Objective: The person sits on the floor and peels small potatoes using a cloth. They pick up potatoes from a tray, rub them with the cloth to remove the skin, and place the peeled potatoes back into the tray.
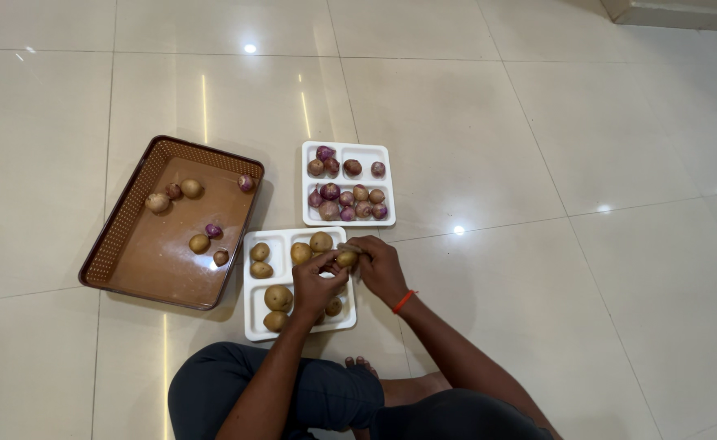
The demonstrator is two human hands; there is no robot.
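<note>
My left hand and right hand are both pinching one small potato above the white potato tray. I'm keeping it low over the compartments, clear of the onion tray and brown basket.

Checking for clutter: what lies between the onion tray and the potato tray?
Head view: only bare floor tile separates the onion tray from the potato tray.
</note>
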